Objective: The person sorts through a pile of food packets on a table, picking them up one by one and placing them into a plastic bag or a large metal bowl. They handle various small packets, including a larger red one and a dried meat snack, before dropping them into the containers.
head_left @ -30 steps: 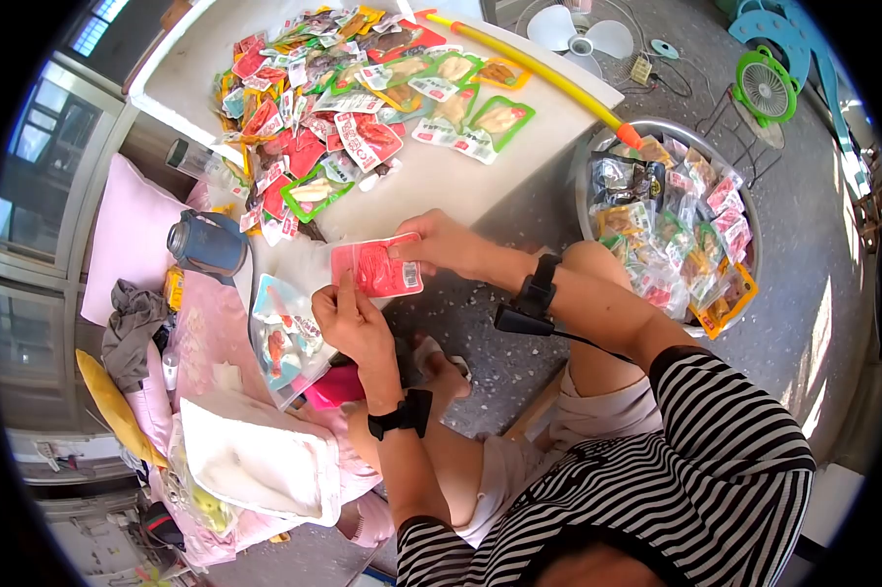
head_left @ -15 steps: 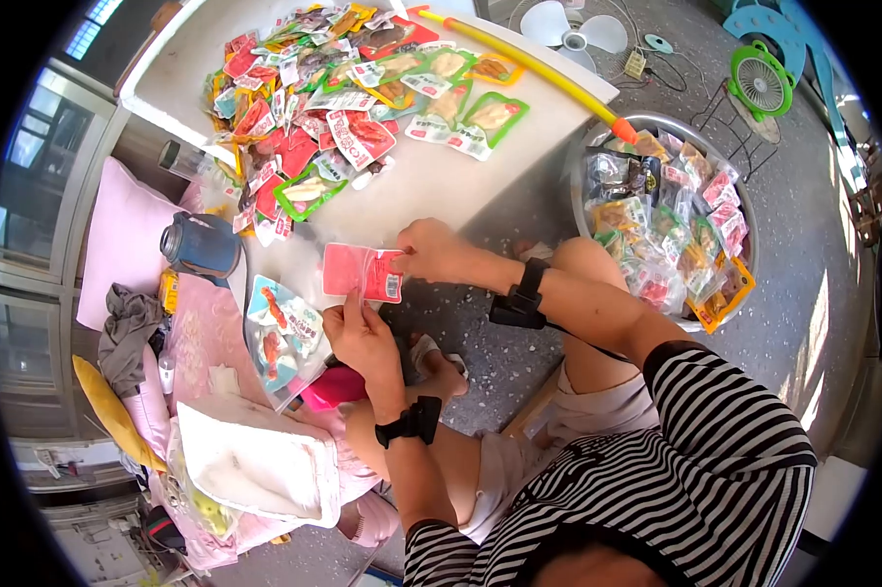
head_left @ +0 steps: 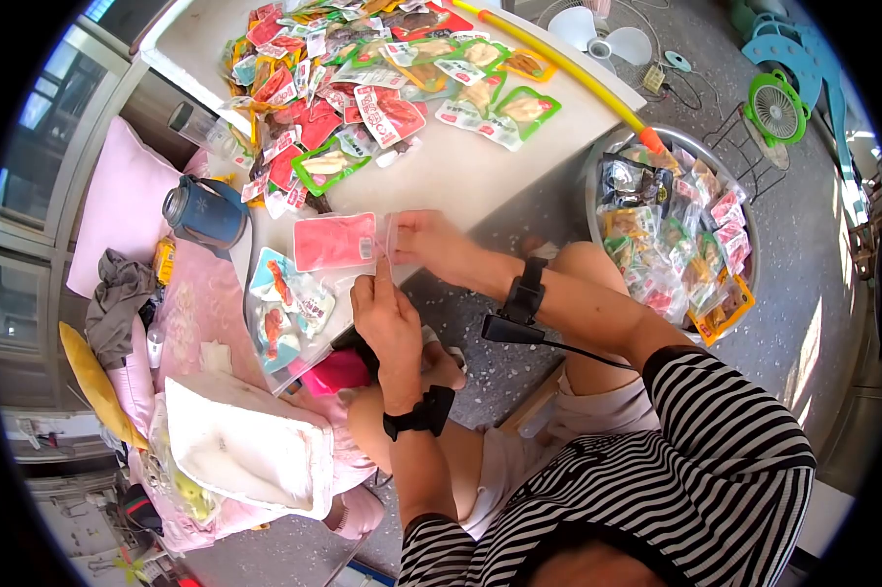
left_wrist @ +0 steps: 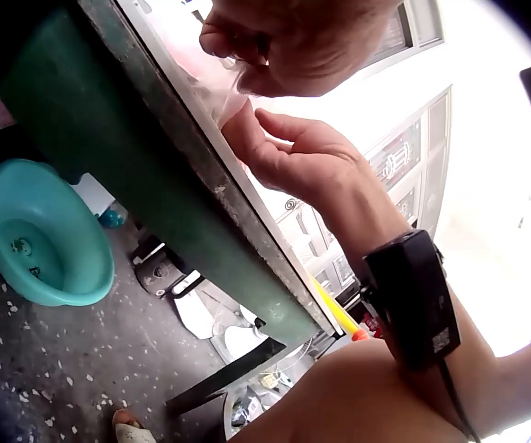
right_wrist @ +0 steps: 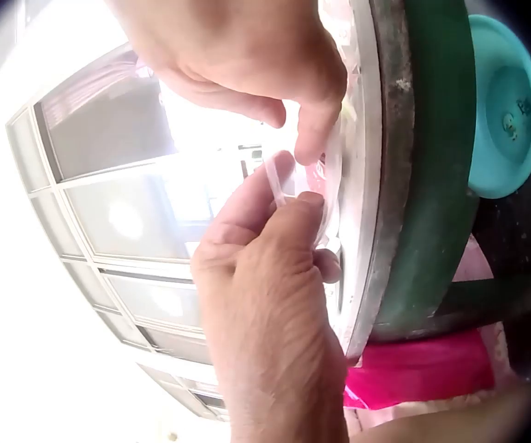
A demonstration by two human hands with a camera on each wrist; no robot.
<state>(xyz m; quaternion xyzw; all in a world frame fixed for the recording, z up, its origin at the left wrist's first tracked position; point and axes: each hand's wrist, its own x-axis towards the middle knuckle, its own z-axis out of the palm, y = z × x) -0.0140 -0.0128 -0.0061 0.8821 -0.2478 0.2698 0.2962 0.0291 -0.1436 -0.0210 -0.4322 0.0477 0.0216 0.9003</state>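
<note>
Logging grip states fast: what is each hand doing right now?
Left hand: pinching the clear edge of the packet.
Right hand: pinching the same edge of the packet.

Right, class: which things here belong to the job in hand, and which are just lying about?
In hand: pink packet, pinched by left hand and right hand; loose packets on the table; more packets in the metal basin.
Lying about: blue flask; yellow pole; green fan; white cloth; teal bowl.
</note>
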